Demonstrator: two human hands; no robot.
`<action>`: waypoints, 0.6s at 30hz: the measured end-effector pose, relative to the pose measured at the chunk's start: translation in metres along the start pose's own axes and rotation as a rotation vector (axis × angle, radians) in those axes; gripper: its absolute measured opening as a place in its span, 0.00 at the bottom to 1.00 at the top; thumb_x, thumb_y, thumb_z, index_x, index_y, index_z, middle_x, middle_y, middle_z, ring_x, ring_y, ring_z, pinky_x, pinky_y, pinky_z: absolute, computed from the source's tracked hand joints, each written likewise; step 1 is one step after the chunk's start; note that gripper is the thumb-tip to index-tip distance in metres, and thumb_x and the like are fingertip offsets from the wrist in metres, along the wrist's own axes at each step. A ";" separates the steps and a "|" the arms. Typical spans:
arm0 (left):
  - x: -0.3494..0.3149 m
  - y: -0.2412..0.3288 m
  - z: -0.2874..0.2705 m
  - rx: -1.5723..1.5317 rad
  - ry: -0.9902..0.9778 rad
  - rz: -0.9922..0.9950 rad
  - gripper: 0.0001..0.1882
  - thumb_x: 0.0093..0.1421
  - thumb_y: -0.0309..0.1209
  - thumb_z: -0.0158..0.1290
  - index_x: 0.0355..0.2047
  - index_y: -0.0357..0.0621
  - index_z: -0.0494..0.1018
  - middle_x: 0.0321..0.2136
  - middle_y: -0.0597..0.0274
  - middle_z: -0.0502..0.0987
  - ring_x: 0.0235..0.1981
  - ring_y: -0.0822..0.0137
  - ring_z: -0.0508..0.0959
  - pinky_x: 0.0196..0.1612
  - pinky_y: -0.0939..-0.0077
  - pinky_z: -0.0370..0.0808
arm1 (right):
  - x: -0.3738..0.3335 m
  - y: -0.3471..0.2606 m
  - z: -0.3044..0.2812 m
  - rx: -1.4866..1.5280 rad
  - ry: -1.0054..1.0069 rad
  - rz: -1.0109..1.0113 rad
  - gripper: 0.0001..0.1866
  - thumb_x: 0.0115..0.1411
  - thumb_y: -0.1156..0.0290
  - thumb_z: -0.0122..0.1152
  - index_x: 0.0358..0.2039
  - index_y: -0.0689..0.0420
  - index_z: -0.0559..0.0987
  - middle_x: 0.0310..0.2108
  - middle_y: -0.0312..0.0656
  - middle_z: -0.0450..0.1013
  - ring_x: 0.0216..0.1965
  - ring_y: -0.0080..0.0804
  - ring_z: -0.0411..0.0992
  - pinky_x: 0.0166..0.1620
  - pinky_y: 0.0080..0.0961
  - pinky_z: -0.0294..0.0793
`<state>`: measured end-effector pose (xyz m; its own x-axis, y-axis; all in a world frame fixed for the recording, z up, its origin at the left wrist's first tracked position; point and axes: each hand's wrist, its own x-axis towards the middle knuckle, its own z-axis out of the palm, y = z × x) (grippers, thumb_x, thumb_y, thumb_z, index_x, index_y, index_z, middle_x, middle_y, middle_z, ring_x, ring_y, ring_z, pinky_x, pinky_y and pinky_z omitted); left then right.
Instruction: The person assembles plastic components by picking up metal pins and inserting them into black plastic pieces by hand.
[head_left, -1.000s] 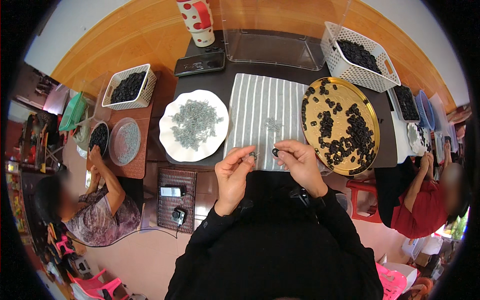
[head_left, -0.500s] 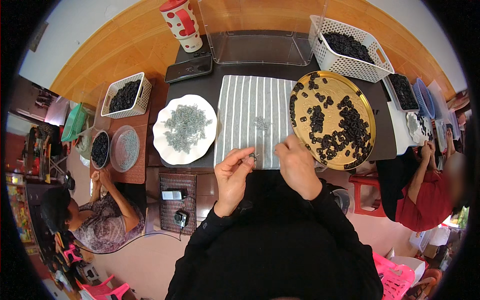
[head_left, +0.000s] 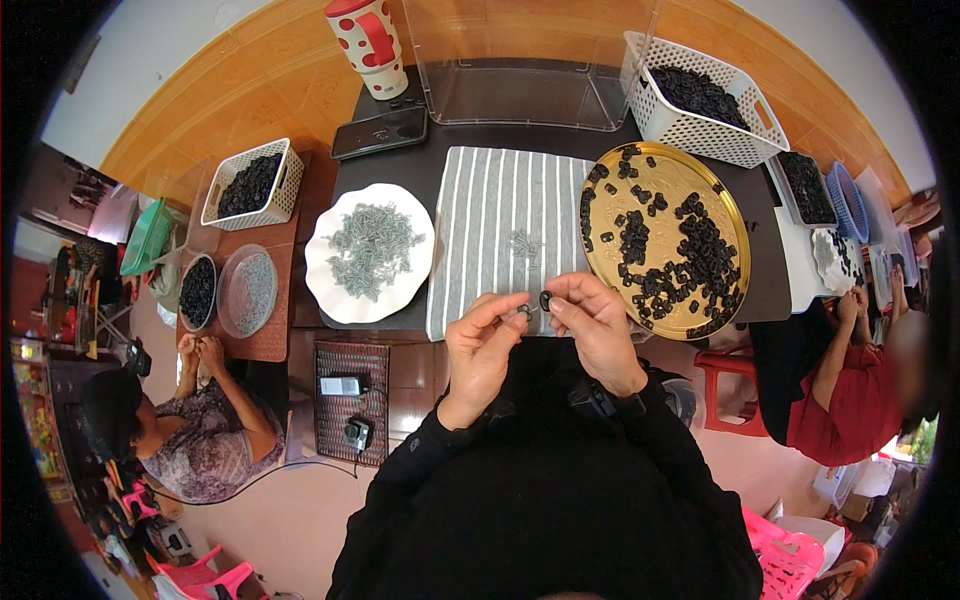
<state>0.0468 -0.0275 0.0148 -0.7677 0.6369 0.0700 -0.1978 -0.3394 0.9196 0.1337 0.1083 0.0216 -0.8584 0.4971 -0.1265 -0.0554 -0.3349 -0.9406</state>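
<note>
Over the front edge of a grey-and-white striped cloth (head_left: 478, 215), my two hands are close together. My left hand (head_left: 482, 355) pinches a small grey, screw-like piece (head_left: 523, 311) between thumb and forefinger. Facing it, my right hand (head_left: 598, 335) grips a small black oval part (head_left: 545, 300) at its fingertips. Just beyond them lies a little pile of grey screw-like pieces (head_left: 522, 243) on the cloth. More of these fill a white scalloped plate (head_left: 322, 290) to the left. On the right, a round gold tray (head_left: 640, 165) carries many loose black parts.
At the back stand a clear plastic bin (head_left: 520, 95), a phone (head_left: 378, 135) and a spotted tumbler (head_left: 368, 50). A white basket (head_left: 655, 115) of black parts is at the back right. Co-workers sit at both sides, one in a patterned top (head_left: 215, 450), another in red (head_left: 845, 400).
My right hand, blurred before, now holds still closer to my left, with the black part showing at its fingertips. My left hand has shifted slightly right.
</note>
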 end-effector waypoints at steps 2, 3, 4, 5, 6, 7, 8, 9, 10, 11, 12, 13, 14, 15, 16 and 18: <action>0.001 0.000 0.000 0.008 -0.007 -0.001 0.13 0.58 0.16 0.51 0.44 0.33 0.76 0.29 0.66 0.72 0.28 0.77 0.71 0.32 0.85 0.67 | 0.000 0.000 0.000 0.016 -0.023 -0.006 0.09 0.62 0.77 0.53 0.43 0.63 0.76 0.28 0.33 0.72 0.29 0.16 0.68 0.31 0.14 0.68; 0.001 0.000 0.000 0.006 -0.004 0.009 0.13 0.58 0.16 0.51 0.44 0.33 0.76 0.29 0.66 0.72 0.28 0.76 0.71 0.32 0.85 0.67 | -0.001 0.000 0.000 0.032 -0.045 -0.014 0.09 0.62 0.77 0.53 0.43 0.63 0.75 0.28 0.33 0.72 0.29 0.16 0.68 0.31 0.14 0.68; 0.001 0.000 0.000 0.003 -0.002 0.019 0.13 0.58 0.15 0.51 0.44 0.33 0.76 0.29 0.66 0.72 0.28 0.76 0.71 0.32 0.85 0.67 | -0.001 0.001 -0.001 0.032 -0.046 -0.012 0.09 0.62 0.77 0.53 0.43 0.63 0.75 0.28 0.33 0.72 0.29 0.16 0.68 0.31 0.14 0.68; 0.001 0.000 0.000 0.004 0.000 0.018 0.13 0.58 0.15 0.51 0.44 0.33 0.76 0.29 0.66 0.72 0.28 0.76 0.71 0.32 0.85 0.67 | 0.000 0.001 -0.001 0.036 -0.054 -0.016 0.09 0.62 0.77 0.54 0.43 0.63 0.75 0.29 0.33 0.72 0.29 0.16 0.68 0.31 0.14 0.68; 0.000 -0.001 -0.001 0.002 0.000 0.014 0.13 0.58 0.15 0.51 0.44 0.33 0.76 0.29 0.66 0.72 0.28 0.76 0.71 0.32 0.85 0.67 | -0.001 0.002 -0.002 0.040 -0.061 -0.020 0.09 0.63 0.76 0.54 0.44 0.63 0.75 0.29 0.33 0.72 0.29 0.16 0.68 0.31 0.14 0.68; 0.000 -0.002 -0.001 0.000 0.001 0.010 0.13 0.58 0.15 0.51 0.44 0.33 0.77 0.29 0.66 0.72 0.29 0.76 0.72 0.32 0.85 0.67 | -0.001 0.002 -0.002 0.041 -0.062 -0.019 0.09 0.63 0.76 0.54 0.44 0.63 0.75 0.29 0.33 0.72 0.29 0.16 0.68 0.31 0.14 0.68; 0.000 -0.002 -0.001 0.001 0.002 0.010 0.13 0.58 0.15 0.51 0.44 0.33 0.77 0.29 0.66 0.72 0.29 0.76 0.72 0.32 0.85 0.67 | -0.001 0.003 -0.001 0.045 -0.059 -0.020 0.09 0.63 0.76 0.54 0.44 0.63 0.75 0.29 0.33 0.72 0.29 0.16 0.68 0.32 0.14 0.68; 0.000 -0.002 0.000 -0.006 0.001 0.008 0.13 0.58 0.15 0.51 0.44 0.33 0.77 0.29 0.66 0.72 0.29 0.76 0.72 0.32 0.85 0.68 | -0.001 0.003 -0.001 0.050 -0.057 -0.020 0.09 0.63 0.76 0.54 0.44 0.63 0.75 0.30 0.33 0.72 0.29 0.16 0.68 0.32 0.14 0.68; 0.000 -0.002 0.000 -0.012 0.000 0.007 0.13 0.58 0.15 0.51 0.44 0.33 0.77 0.29 0.65 0.72 0.29 0.76 0.72 0.32 0.85 0.68 | -0.001 0.004 -0.001 0.050 -0.058 -0.020 0.09 0.63 0.76 0.54 0.44 0.63 0.75 0.30 0.33 0.72 0.29 0.16 0.68 0.32 0.14 0.68; 0.001 -0.002 0.000 -0.013 -0.001 0.007 0.13 0.58 0.15 0.51 0.44 0.33 0.77 0.29 0.65 0.72 0.29 0.76 0.72 0.32 0.85 0.68 | -0.002 0.004 0.000 0.050 -0.063 -0.025 0.09 0.63 0.76 0.54 0.43 0.63 0.75 0.30 0.33 0.72 0.29 0.16 0.68 0.32 0.14 0.68; 0.001 -0.002 0.000 -0.010 0.005 0.000 0.13 0.58 0.15 0.51 0.44 0.33 0.77 0.29 0.65 0.72 0.29 0.76 0.72 0.32 0.85 0.68 | -0.002 0.004 0.001 0.051 -0.068 -0.031 0.09 0.63 0.76 0.54 0.43 0.63 0.75 0.30 0.33 0.72 0.29 0.16 0.68 0.32 0.14 0.68; 0.001 -0.002 0.000 -0.008 0.011 -0.006 0.13 0.58 0.15 0.51 0.43 0.33 0.77 0.29 0.65 0.73 0.29 0.76 0.72 0.31 0.85 0.68 | -0.002 0.004 0.001 0.050 -0.067 -0.031 0.09 0.63 0.76 0.54 0.43 0.63 0.75 0.30 0.33 0.72 0.29 0.16 0.68 0.32 0.14 0.68; 0.001 -0.001 0.000 -0.008 0.010 -0.006 0.13 0.58 0.15 0.51 0.43 0.33 0.77 0.29 0.65 0.73 0.29 0.76 0.72 0.31 0.85 0.68 | -0.002 0.004 0.001 0.029 -0.073 -0.051 0.09 0.63 0.77 0.53 0.44 0.63 0.75 0.30 0.33 0.72 0.29 0.16 0.68 0.32 0.14 0.68; 0.001 -0.001 0.000 -0.005 0.005 -0.002 0.13 0.58 0.15 0.51 0.43 0.33 0.77 0.29 0.65 0.73 0.28 0.76 0.72 0.31 0.85 0.68 | -0.002 0.004 0.001 0.008 -0.079 -0.070 0.09 0.63 0.77 0.53 0.44 0.62 0.75 0.30 0.32 0.72 0.29 0.15 0.67 0.33 0.13 0.68; 0.001 -0.001 -0.001 -0.002 0.000 0.002 0.13 0.58 0.15 0.51 0.43 0.33 0.77 0.29 0.65 0.73 0.28 0.76 0.72 0.31 0.85 0.68 | -0.003 0.004 0.001 0.008 -0.079 -0.070 0.09 0.63 0.77 0.53 0.44 0.62 0.75 0.30 0.32 0.72 0.29 0.15 0.67 0.33 0.13 0.68; 0.001 -0.002 -0.001 -0.004 -0.006 -0.002 0.14 0.58 0.15 0.51 0.44 0.34 0.77 0.29 0.65 0.72 0.28 0.77 0.71 0.32 0.86 0.68 | -0.004 0.004 0.002 -0.072 -0.068 -0.109 0.09 0.62 0.79 0.53 0.43 0.61 0.76 0.29 0.31 0.71 0.30 0.14 0.67 0.33 0.13 0.68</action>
<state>0.0462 -0.0271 0.0122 -0.7638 0.6415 0.0707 -0.2017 -0.3413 0.9181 0.1354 0.1033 0.0187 -0.8820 0.4713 -0.0027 -0.1157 -0.2221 -0.9681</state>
